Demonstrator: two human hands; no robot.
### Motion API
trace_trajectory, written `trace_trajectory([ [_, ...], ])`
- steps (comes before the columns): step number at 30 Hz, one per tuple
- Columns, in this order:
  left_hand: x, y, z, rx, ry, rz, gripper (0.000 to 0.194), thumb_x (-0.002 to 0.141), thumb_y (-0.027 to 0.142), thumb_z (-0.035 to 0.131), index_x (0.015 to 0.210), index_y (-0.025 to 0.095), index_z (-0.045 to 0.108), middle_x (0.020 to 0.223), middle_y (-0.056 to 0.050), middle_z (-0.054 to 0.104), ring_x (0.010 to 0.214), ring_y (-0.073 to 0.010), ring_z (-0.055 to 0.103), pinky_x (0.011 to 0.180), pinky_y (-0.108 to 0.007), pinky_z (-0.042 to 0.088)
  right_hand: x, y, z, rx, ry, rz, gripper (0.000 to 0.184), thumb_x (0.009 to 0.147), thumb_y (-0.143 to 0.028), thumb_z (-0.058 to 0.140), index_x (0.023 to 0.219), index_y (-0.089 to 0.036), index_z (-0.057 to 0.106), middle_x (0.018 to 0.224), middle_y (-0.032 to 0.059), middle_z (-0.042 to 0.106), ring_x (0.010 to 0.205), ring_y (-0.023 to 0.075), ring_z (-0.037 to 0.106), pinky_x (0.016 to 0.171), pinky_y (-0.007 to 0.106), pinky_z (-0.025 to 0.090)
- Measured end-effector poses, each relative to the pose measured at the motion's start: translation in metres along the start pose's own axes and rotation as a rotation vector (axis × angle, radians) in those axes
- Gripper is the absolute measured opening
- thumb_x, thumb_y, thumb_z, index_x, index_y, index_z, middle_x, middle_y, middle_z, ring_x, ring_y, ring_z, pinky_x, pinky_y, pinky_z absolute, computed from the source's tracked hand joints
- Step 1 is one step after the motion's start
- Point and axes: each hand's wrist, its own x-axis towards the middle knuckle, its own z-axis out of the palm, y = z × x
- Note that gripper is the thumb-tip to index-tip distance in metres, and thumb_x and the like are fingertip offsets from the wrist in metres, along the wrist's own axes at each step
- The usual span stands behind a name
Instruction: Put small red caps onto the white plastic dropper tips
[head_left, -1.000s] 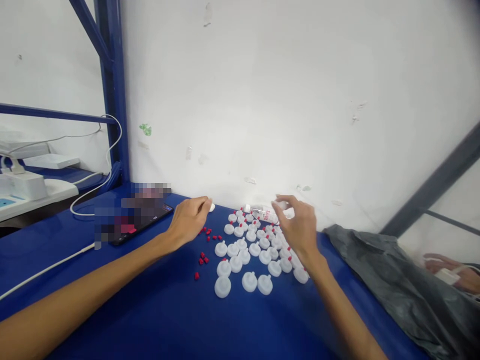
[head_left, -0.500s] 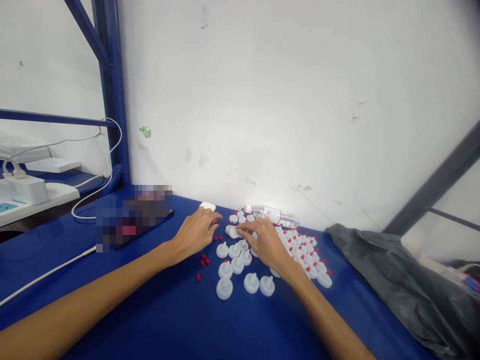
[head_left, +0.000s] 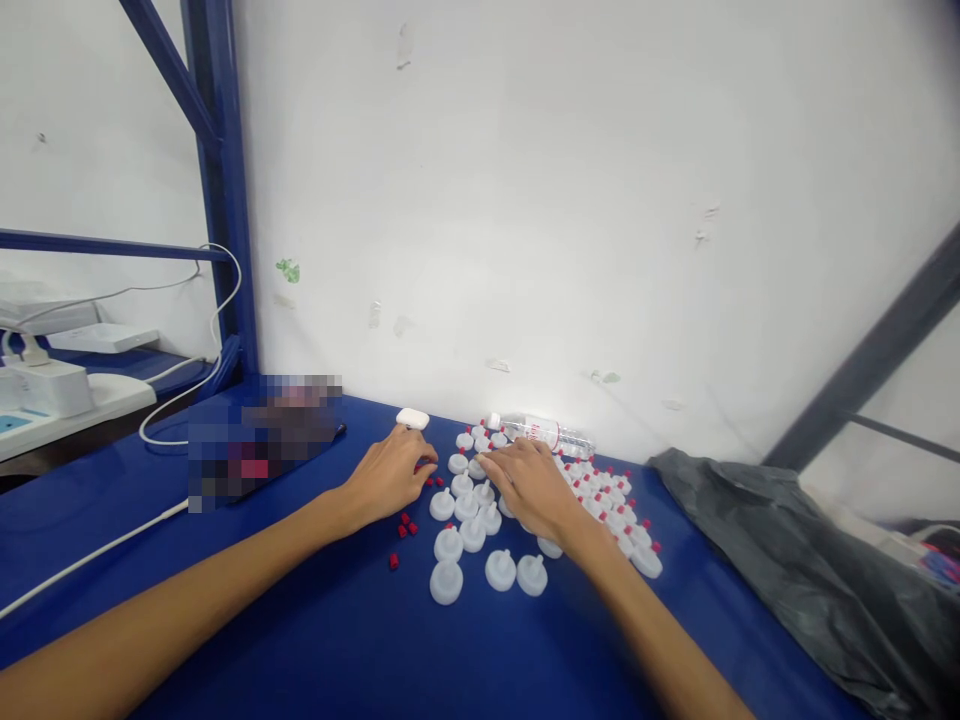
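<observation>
At the centre of the frame, my left hand (head_left: 390, 472) is bent over small red caps (head_left: 405, 525), and my right hand (head_left: 529, 482) reaches over white nozzle lids (head_left: 501, 570). A clear bottle (head_left: 547, 432) lies behind, beside the wall (head_left: 487, 200).

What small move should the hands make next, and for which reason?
Probably the left hand should pinch a red cap: loose ones lie close to its fingertips, while the right hand is over the white nozzles, several of them bare.

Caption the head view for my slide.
Left hand near red tips, right hand over white caps, blue table, bottle behind.
</observation>
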Motion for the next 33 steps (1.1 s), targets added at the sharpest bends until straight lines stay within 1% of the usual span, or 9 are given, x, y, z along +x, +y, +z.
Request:
trace_trajectory([
  [2,0.0,0.0,0.001,0.004,0.008,0.0,0.022,0.105,0.021,0.066,0.109,0.024,0.088,0.12,-0.012,0.085,0.122,-0.0359,0.073,0.093,-0.043,0.062,-0.001,0.0,0.0,-0.005,-0.032,-0.022,0.054,0.125,-0.038,0.035,0.108,-0.028,0.085,0.097,0.0061,0.086,0.108,0.0317,0.073,0.107,0.053,0.051],
  [6,-0.001,0.001,0.001,-0.002,0.039,0.016,0.029,0.109,0.022,0.058,0.106,0.022,0.086,0.117,-0.013,0.085,0.121,-0.0365,0.072,0.095,-0.046,0.062,-0.001,-0.002,-0.006,-0.003,-0.036,-0.029,0.059,0.125,-0.038,0.028,0.116,-0.026,0.085,0.102,0.0088,0.086,0.114,0.0332,0.072,0.113,0.056,0.048],
  [10,-0.001,0.004,-0.001,-0.017,0.074,0.04,0.03,0.11,0.022,0.054,0.105,0.023,0.084,0.119,-0.012,0.084,0.123,-0.0349,0.071,0.096,-0.045,0.062,-0.002,-0.004,-0.009,0.041,-0.035,-0.036,0.061,0.125,-0.038,0.026,0.121,-0.028,0.086,0.113,0.0093,0.087,0.117,0.0326,0.073,0.12,0.058,0.044],
  [14,-0.001,0.006,-0.003,-0.025,0.087,0.061,0.031,0.11,0.021,0.053,0.099,0.023,0.083,0.113,-0.011,0.084,0.118,-0.0336,0.072,0.094,-0.044,0.061,-0.004,-0.004,0.001,0.091,-0.062,-0.064,0.052,0.125,-0.036,0.032,0.136,-0.029,0.082,0.136,0.0055,0.086,0.13,0.0313,0.071,0.127,0.062,0.038],
  [16,-0.001,0.007,-0.002,-0.029,0.09,0.07,0.032,0.11,0.021,0.053,0.097,0.023,0.082,0.11,-0.011,0.084,0.116,-0.0334,0.072,0.093,-0.043,0.061,-0.004,-0.003,0.006,0.097,-0.054,-0.068,0.048,0.125,-0.035,0.035,0.141,-0.03,0.08,0.143,0.0042,0.084,0.134,0.03,0.071,0.127,0.061,0.039],
  [22,-0.001,0.006,-0.001,-0.049,0.104,0.096,0.032,0.109,0.022,0.053,0.095,0.024,0.081,0.11,-0.01,0.084,0.116,-0.0329,0.072,0.093,-0.044,0.06,-0.001,0.002,0.012,0.088,0.023,-0.039,0.028,0.117,-0.033,0.062,0.134,-0.029,0.084,0.12,0.0061,0.089,0.12,0.0299,0.079,0.116,0.052,0.051],
  [26,-0.002,0.007,-0.003,-0.068,0.132,0.105,0.034,0.111,0.025,0.049,0.1,0.024,0.081,0.113,-0.01,0.083,0.115,-0.0321,0.072,0.095,-0.044,0.061,0.002,0.008,0.01,0.087,0.105,0.005,0.022,0.109,-0.029,0.077,0.129,-0.027,0.086,0.121,0.0067,0.09,0.116,0.0311,0.081,0.116,0.05,0.053],
  [30,-0.004,0.01,-0.005,-0.084,0.144,0.12,0.031,0.111,0.03,0.052,0.109,0.023,0.083,0.115,-0.01,0.083,0.117,-0.0327,0.072,0.099,-0.046,0.062,0.004,0.009,0.006,0.094,0.148,0.023,0.014,0.109,-0.026,0.076,0.113,-0.03,0.088,0.115,0.003,0.091,0.109,0.0276,0.083,0.116,0.048,0.052],
  [33,-0.006,0.012,-0.005,-0.087,0.13,0.127,0.029,0.109,0.027,0.055,0.111,0.023,0.084,0.112,-0.01,0.084,0.117,-0.0323,0.073,0.098,-0.044,0.063,0.003,0.004,0.007,0.099,0.127,0.0,0.015,0.11,-0.028,0.074,0.118,-0.03,0.086,0.121,0.0023,0.09,0.115,0.0274,0.082,0.117,0.047,0.052],
])
